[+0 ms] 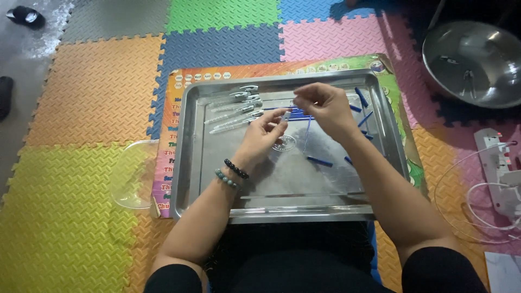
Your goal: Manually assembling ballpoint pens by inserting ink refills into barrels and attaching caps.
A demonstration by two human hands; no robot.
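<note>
- Left hand (263, 133): fingers pinched on a small clear pen part (286, 115), raised for fitting.
- Right hand (320, 103): fingers closed; contents unclear.
- Steel tray (282, 209): corrals finished pens (236, 108) left, blue pieces (359, 106) right.

Dim, soft indoor light, dull glare on the steel tray (217, 179), slight blur throughout.
</note>
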